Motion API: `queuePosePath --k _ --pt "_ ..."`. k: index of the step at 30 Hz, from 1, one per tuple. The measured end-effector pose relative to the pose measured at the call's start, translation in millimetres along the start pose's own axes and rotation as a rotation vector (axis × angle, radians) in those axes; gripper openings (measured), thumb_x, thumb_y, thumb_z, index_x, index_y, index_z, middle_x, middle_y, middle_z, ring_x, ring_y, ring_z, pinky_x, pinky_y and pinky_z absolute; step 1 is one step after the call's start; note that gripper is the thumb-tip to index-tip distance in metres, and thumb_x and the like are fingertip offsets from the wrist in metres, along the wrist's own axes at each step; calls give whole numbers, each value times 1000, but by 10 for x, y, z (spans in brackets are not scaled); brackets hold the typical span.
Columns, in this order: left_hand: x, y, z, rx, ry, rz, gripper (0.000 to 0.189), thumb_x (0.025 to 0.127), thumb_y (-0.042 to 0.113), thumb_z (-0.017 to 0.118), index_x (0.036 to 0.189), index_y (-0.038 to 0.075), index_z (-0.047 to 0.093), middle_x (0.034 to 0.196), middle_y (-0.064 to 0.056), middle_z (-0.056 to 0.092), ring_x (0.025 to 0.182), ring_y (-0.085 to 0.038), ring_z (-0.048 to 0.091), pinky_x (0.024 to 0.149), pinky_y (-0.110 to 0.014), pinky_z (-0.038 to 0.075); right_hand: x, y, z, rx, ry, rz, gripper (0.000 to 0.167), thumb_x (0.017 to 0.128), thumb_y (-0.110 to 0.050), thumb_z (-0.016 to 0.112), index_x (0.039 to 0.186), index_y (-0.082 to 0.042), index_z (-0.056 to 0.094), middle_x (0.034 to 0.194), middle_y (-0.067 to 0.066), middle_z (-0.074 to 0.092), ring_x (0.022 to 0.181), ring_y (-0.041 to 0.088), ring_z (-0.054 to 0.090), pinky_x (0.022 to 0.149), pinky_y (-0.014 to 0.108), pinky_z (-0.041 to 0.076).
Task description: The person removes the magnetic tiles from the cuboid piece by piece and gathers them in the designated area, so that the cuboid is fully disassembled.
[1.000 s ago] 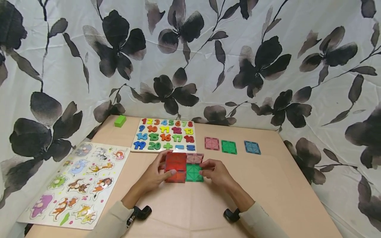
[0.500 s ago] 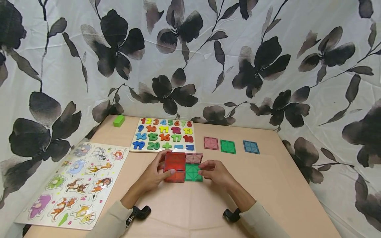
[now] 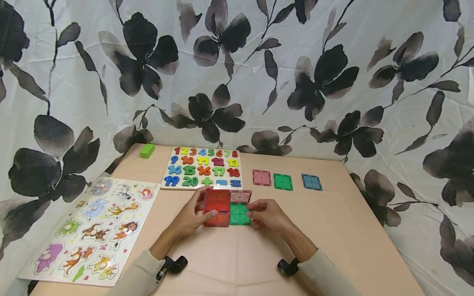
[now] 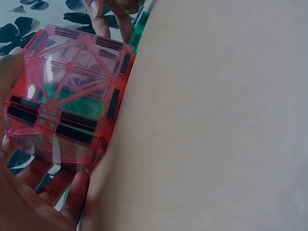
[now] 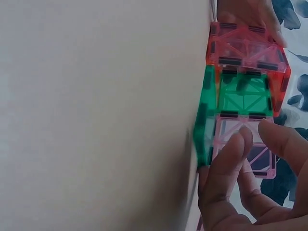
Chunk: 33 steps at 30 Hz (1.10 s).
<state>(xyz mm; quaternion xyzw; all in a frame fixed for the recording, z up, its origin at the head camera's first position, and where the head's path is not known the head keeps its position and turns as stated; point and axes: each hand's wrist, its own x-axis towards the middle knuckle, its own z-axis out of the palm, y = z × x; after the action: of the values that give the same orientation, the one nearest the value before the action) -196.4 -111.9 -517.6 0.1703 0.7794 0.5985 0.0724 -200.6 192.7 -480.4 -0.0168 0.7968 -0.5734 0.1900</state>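
My left hand (image 3: 194, 210) grips a box of red magnetic tiles (image 3: 216, 203), thumb on the near face and fingers around its far-left side. Joined to the box's right side are a green magnetic tile (image 3: 240, 214) at the front and a pink magnetic tile (image 3: 240, 197) above it. My right hand (image 3: 269, 216) has curled fingers at the green tile's right edge and appears to pinch it. In the right wrist view its fingertips cover part of a pink tile (image 5: 267, 163). The left wrist view shows the red box (image 4: 72, 72) close up, with green visible through it.
Behind the hands lies a number puzzle board (image 3: 203, 188), with a green block (image 3: 147, 151) to its left. An animal puzzle board (image 3: 129, 250) covers the table's left side. Loose pink (image 3: 261, 177), green (image 3: 283, 181) and blue (image 3: 312, 182) tiles lie at the back right.
Both hands stay almost still on the tile structure. The whole head view shifts slightly, and the right fingers move very little at the green tile's edge.
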Motion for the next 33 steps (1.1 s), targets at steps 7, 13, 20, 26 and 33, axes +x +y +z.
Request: queuePosePath --k 7,13,20,26,33 --pt "-10 20 -4 0 7 3 77 101 33 75 163 31 30 160 -14 47 139 -39 56 106 -41 60 3 59 17 -54 17 -20 28 97 -13 78 122 -3 72 105 14 75 79 22 67 68 30 62" --pt "-1 19 9 -6 5 -7 76 101 33 75 162 31 30 160 -13 46 141 -39 55 108 -44 58 43 62 89 -188 141 -100 27 92 -12 83 118 -10 78 132 11 65 88 21 62 66 28 58" --pt "0 -1 12 14 17 -5 77 100 34 76 162 32 30 158 -11 48 138 -36 58 107 -42 59 65 18 146 -220 179 -125 36 91 -13 84 126 -14 75 132 11 63 101 24 60 72 27 59" --pt "-5 8 11 13 16 -5 77 100 34 76 162 31 30 159 -12 48 140 -37 57 109 -47 57 65 26 128 -199 167 -120 39 91 -13 85 128 -15 73 127 11 66 94 23 59 66 28 55" --pt "-9 -6 3 15 20 -16 78 100 35 77 162 32 30 161 -13 46 142 -40 56 111 -51 56 41 29 121 -186 161 -118 34 91 -13 85 123 -14 74 121 14 67 88 22 61 65 29 55"
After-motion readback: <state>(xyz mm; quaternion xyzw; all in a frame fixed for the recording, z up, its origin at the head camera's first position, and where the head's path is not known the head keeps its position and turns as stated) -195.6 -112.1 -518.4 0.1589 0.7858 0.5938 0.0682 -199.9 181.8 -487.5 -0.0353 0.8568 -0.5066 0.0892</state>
